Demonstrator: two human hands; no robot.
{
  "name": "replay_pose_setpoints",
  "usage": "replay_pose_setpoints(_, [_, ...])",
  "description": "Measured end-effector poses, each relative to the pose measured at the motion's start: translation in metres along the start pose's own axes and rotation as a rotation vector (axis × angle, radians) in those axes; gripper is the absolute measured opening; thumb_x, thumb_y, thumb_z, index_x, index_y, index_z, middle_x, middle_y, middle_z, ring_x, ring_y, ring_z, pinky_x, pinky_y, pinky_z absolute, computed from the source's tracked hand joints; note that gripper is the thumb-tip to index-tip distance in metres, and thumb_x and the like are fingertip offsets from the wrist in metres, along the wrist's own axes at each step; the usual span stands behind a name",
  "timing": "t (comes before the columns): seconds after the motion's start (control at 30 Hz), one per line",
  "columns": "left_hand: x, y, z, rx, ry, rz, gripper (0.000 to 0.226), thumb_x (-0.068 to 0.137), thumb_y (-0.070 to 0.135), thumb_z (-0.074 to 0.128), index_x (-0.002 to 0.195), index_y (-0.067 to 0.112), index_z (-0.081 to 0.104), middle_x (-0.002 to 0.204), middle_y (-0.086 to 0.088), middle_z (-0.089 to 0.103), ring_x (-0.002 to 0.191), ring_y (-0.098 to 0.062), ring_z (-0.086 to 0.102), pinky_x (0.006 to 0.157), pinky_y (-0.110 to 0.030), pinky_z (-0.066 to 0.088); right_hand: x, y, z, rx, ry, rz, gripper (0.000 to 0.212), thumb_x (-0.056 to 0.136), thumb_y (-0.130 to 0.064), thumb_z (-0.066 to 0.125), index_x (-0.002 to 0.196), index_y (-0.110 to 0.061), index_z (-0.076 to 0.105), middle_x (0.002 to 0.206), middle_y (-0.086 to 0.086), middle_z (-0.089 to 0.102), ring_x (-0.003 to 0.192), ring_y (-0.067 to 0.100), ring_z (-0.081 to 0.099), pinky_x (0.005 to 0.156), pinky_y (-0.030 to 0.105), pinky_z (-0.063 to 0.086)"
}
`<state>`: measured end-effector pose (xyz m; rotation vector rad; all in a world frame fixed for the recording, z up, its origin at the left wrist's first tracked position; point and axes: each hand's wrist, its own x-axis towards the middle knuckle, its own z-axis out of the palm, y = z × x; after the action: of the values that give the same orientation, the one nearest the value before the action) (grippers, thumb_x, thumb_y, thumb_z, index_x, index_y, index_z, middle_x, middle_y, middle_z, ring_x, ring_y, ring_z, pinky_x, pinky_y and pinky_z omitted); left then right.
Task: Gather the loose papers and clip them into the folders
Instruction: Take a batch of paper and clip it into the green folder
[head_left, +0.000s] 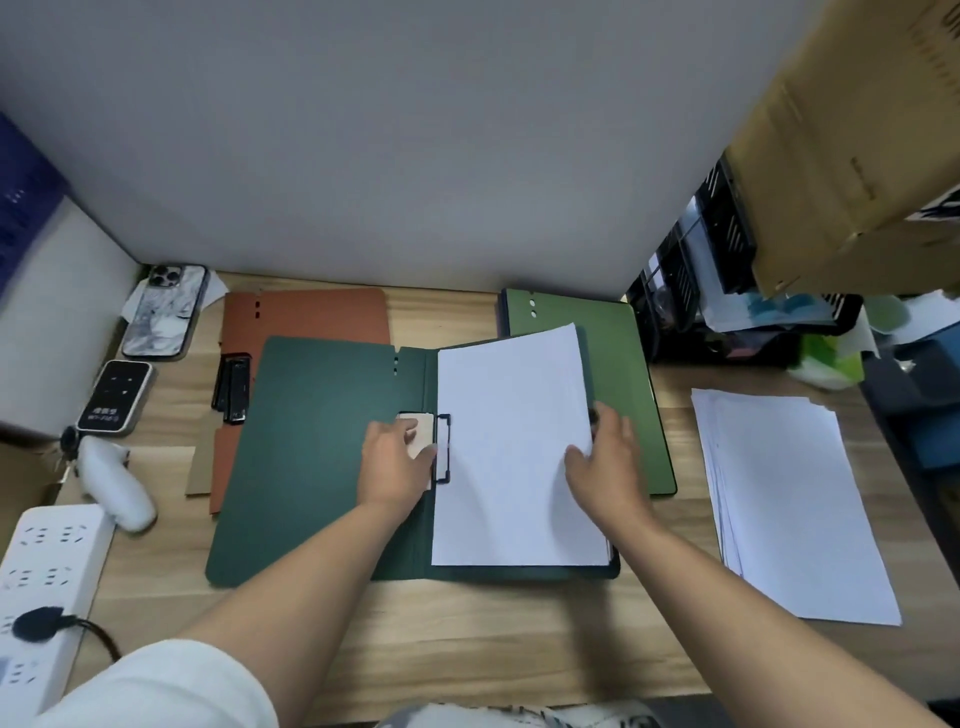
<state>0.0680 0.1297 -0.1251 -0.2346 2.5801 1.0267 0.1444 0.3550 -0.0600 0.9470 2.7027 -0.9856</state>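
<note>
A dark green folder (311, 441) lies open in the middle of the wooden desk. A sheaf of white papers (511, 441) rests on its right half, left edge against the black clip (442, 449) at the spine. My left hand (395, 462) grips the clip's pale lever by the spine. My right hand (605, 457) holds the sheaf's right edge, fingers on top of the sheets. A loose stack of white papers (789, 499) lies to the right. An orange folder (306, 317) and a lighter green folder (631, 384) lie behind, partly covered.
Two phones (163, 312) and a white power strip (47, 571) sit at the left, with a white handheld device (117, 486) between. A black clip (232, 387) lies on the orange folder. Black trays (691, 291) and a cardboard box (852, 145) stand at the right.
</note>
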Motion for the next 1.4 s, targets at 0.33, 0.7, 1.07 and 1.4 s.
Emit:
replay_pose_setpoints(0.33, [-0.031,-0.095,-0.092,0.000,0.248,-0.588,0.069,0.093,0.036,0.067,0.146,0.004,0.037,0.150,-0.029,0.037,0.139,-0.046,0.038,0.114,-0.058,0.034,-0.017,0.011,0.006,0.227,-0.119,0.298,0.027,0.095,-0.019,0.049,0.120,-0.009,0.044,0.116,0.008,0.059,0.101,0.033,0.058,0.090,0.044,0.051])
replay_pose_setpoints(0.7, [-0.075,0.058,-0.134,-0.236,0.287,0.072,0.042,0.101,0.053,0.041,0.103,0.026,0.073,0.094,-0.002,0.075,0.094,-0.032,0.068,0.082,-0.041,0.056,-0.029,-0.064,-0.023,0.590,-0.258,-0.017,0.023,0.102,-0.043,0.051,0.121,-0.031,0.057,0.118,-0.014,0.065,0.104,0.011,0.063,0.088,0.036,0.049])
replay_pose_setpoints(1.07, [-0.037,0.005,-0.035,-0.243,-0.283,-0.234,0.079,0.092,0.037,0.074,0.155,0.010,0.034,0.156,-0.010,0.047,0.138,-0.031,0.051,0.116,-0.045,0.042,-0.002,-0.010,-0.013,0.690,-0.209,0.118,0.056,0.094,0.010,0.054,0.134,-0.030,0.051,0.131,0.005,0.066,0.112,0.024,0.065,0.098,0.037,0.054])
replay_pose_setpoints(1.4, [-0.061,0.063,0.031,-0.638,-0.379,-0.172,0.051,0.097,-0.018,0.045,0.133,0.015,0.058,0.120,-0.015,0.072,0.092,-0.029,0.075,0.068,-0.033,0.064,0.053,0.086,-0.030,0.470,0.039,0.398,0.061,0.093,-0.026,0.064,0.149,-0.019,0.043,0.145,0.005,0.056,0.129,0.030,0.056,0.108,0.041,0.045])
